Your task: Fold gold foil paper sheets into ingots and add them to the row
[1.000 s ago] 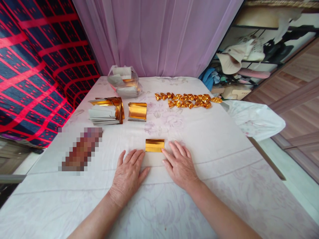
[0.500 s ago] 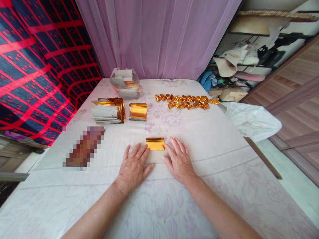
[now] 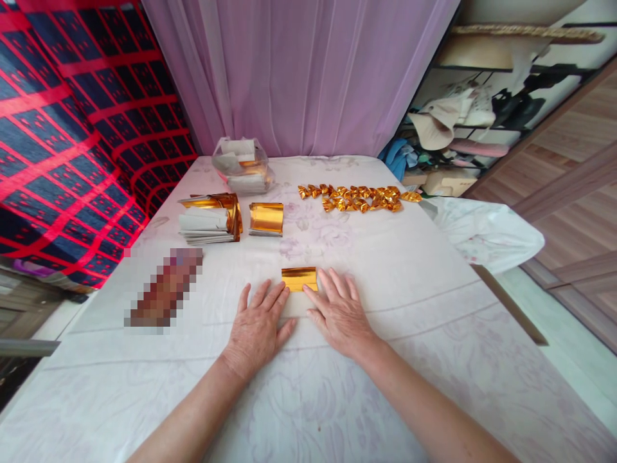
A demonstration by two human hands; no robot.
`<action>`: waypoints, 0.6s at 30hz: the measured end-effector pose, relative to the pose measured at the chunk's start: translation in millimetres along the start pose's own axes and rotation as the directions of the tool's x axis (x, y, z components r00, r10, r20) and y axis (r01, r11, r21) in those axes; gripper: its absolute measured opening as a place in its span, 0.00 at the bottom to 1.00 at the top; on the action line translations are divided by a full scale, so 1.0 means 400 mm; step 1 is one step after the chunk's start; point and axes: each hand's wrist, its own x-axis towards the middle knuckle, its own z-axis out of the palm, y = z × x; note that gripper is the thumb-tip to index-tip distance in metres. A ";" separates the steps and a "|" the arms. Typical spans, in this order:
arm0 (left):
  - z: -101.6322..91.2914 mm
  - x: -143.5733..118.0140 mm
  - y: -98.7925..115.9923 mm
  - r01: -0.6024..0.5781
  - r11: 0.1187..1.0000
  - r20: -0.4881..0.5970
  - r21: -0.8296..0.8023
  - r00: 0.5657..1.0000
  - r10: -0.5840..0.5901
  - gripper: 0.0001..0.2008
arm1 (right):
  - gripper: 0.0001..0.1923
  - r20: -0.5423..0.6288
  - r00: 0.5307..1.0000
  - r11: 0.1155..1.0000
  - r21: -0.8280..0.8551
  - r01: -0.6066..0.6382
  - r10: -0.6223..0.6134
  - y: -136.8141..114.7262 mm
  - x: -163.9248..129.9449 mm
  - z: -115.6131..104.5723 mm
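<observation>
While both flat, open hands seemingly press it, shiny gold foil lies creased.

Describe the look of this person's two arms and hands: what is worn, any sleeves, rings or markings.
Both forearms are bare up to the bottom edge of the picture, with no sleeve showing. The left hand and the right hand wear no gloves, and no ring, watch or bracelet shows on them. The nails look short and unpainted. No marking can be made out on either arm.
</observation>
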 end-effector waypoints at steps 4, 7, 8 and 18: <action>-0.003 -0.001 -0.002 0.006 1.000 0.022 0.006 1.000 -0.006 0.25 | 0.22 -0.009 0.998 0.998 -0.023 -0.064 0.063 0.022 -0.021 -0.008; -0.003 -0.001 -0.003 0.014 1.000 0.039 0.002 0.999 -0.014 0.25 | 0.22 -0.010 0.997 0.996 -0.025 -0.080 0.080 0.027 -0.028 -0.007; -0.003 -0.001 -0.003 0.015 1.000 0.043 0.000 0.999 -0.015 0.25 | 0.22 -0.010 0.997 0.996 -0.025 -0.081 0.081 0.028 -0.029 -0.006; -0.003 0.006 0.002 0.005 1.000 0.026 -0.007 1.000 -0.005 0.24 | 0.23 -0.087 0.996 1.000 -0.015 -0.003 0.002 0.023 0.003 -0.034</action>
